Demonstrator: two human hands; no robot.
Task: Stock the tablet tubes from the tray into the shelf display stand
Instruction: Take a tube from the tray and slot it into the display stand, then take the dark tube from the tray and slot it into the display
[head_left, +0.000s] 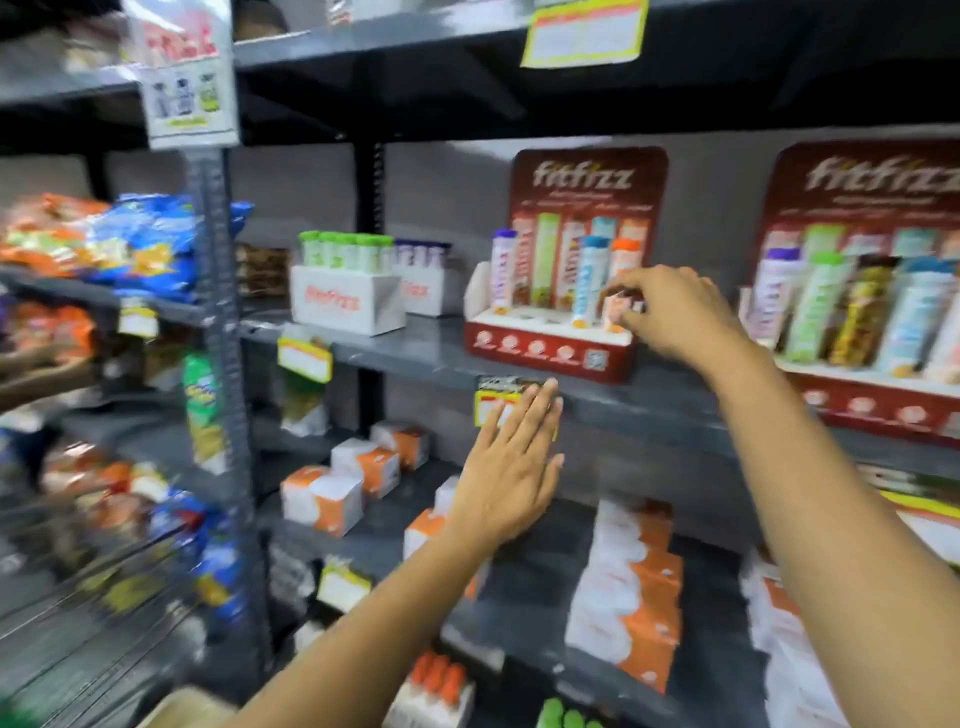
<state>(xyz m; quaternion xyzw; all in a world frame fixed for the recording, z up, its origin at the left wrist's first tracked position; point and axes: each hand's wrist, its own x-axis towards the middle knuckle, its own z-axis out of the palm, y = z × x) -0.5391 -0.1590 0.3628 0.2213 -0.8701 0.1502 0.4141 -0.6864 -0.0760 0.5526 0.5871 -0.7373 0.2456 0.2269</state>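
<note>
A red Fitfizz display stand (550, 348) sits on the grey metal shelf (415, 358), its tall back card printed with a row of tubes. Three tablet tubes stand upright in its white base: a purple-capped tube (503, 270) at the left end, then empty slots, then a blue-capped tube (589, 280) with an orange-capped tube (618, 283) just beside it at the right end. A second, fuller stand (862, 322) sits to the right on the same shelf. To the left are two white Fitfizz trays, the nearer tray (345, 301) packed with green-capped tubes (345, 250) and the farther tray (423, 291) with purple-capped ones (both blurred). A yellow price tag (493, 402) hangs on the shelf edge under the stand; white-and-orange cartons (322, 499) fill the shelves below, and snack bags (140, 244) crowd the rack to the left.

The right hand (675, 312) reaches in from the right, its fingers pinched around the lower part of the orange-capped tube, which sits at the rightmost slot of the base; whether it is fully seated cannot be told. The left hand (511, 467) is flat and wide open with fingers together, holding nothing, its fingertips overlapping the price tag at the shelf edge below the stand.
</note>
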